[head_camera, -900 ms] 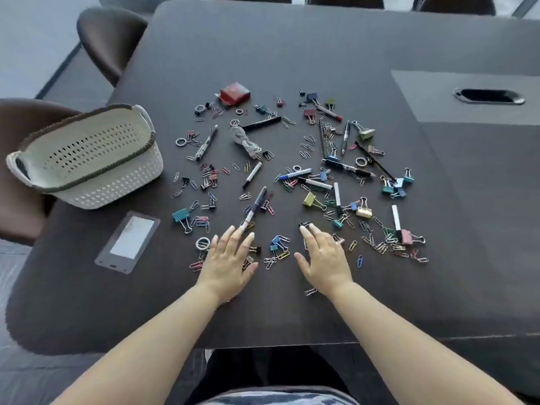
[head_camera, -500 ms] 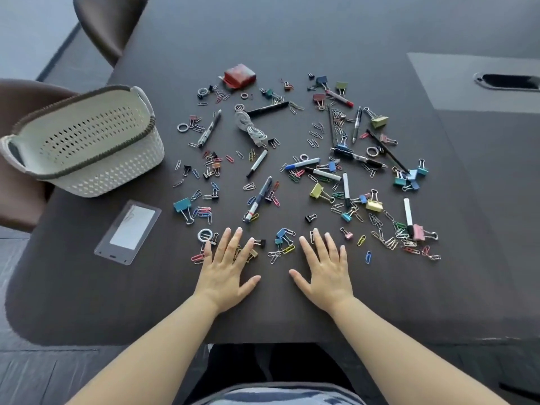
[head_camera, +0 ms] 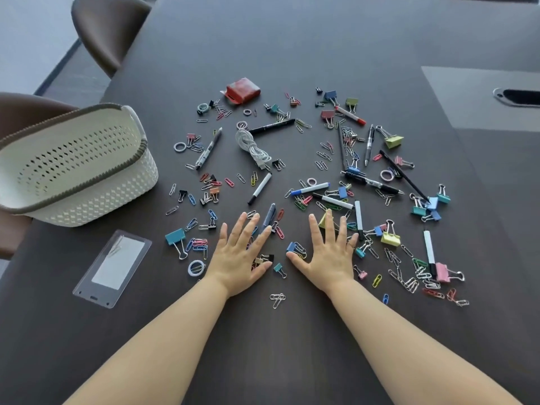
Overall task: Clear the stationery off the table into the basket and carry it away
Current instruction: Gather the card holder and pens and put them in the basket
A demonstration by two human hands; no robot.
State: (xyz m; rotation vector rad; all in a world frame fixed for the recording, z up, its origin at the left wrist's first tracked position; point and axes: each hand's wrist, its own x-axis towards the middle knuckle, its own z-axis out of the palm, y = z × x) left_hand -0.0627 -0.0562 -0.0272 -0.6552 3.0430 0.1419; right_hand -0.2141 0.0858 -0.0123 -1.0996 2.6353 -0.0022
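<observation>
Lying flat with fingers spread, the left hand [head_camera: 239, 258] and right hand [head_camera: 330, 255] rest on the near edge of the scattered stationery [head_camera: 309, 189], gripping nothing. A dark blue pen [head_camera: 270, 216] beside the left fingertips points away from the person. Farther left stands the basket [head_camera: 87, 206], nearer the left hand.

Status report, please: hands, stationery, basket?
Left hand, right hand open, spread flat among paper clips. Stationery scattered on table, none held. White basket at left, nothing seen inside. Nothing blocks it.
</observation>
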